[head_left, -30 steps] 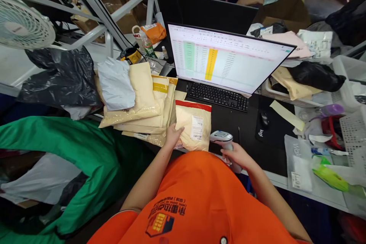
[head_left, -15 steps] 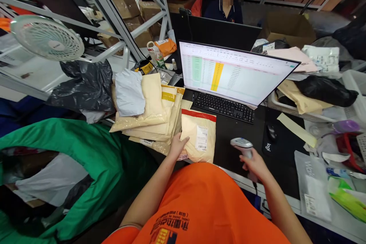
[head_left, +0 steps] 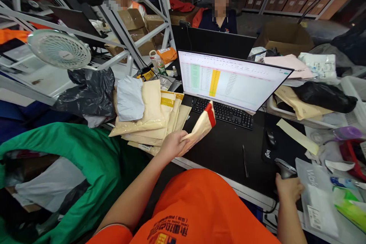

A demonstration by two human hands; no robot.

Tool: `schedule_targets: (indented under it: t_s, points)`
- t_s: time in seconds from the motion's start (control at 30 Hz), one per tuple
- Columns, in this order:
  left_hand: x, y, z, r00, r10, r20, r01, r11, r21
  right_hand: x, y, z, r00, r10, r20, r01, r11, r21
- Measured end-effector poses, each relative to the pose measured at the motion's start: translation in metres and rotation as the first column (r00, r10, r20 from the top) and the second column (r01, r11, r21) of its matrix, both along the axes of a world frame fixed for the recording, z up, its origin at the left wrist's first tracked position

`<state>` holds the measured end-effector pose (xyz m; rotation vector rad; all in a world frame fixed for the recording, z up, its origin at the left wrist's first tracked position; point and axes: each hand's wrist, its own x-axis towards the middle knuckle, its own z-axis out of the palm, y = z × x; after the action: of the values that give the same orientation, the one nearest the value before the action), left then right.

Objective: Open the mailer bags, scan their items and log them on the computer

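Observation:
My left hand (head_left: 170,145) grips a cream parcel bag with a red strip (head_left: 201,127) and holds it tilted up off the black desk mat (head_left: 225,152). Just left of it lies a stack of cream mailer bags (head_left: 156,116) with a grey-white bag (head_left: 130,98) on top. My right hand (head_left: 288,188) is closed round the handle of a barcode scanner (head_left: 284,167) at the desk's right front edge. Behind the mat stand a keyboard (head_left: 224,112) and a monitor (head_left: 231,80) showing a spreadsheet.
A green sack (head_left: 80,160) gapes at the left. A black bag (head_left: 88,89) and a fan (head_left: 60,48) sit behind it. A mouse (head_left: 270,137), a pen (head_left: 245,156) and packets (head_left: 317,194) lie right. Two people sit beyond the monitor.
My left hand has lifted the cream parcel off the mat and tilted it on edge. My right hand has carried the scanner away to the right and lowered it.

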<state>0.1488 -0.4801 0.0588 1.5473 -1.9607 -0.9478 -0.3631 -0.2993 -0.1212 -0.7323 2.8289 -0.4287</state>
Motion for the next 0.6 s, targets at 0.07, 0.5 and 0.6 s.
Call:
schedule_targets:
  t_s: [0.07,0.5,0.6]
  points:
    - [0.0,0.005,0.019,0.991,-0.098,0.09,0.098,0.995,0.005,0.032,0.0,0.004,0.988,0.097,-0.116,-0.11,0.987,-0.115]
    - [0.017,0.011,-0.017,0.962,-0.09,0.258,0.07,0.994,0.083,0.115,-0.036,-0.008,0.892,0.397,0.216,-0.428,0.895,0.125]
    - [0.036,0.014,-0.023,0.989,0.009,0.148,-0.014,0.999,0.034,0.108,-0.035,-0.006,0.89,0.398,0.224,-0.429,0.896,0.112]
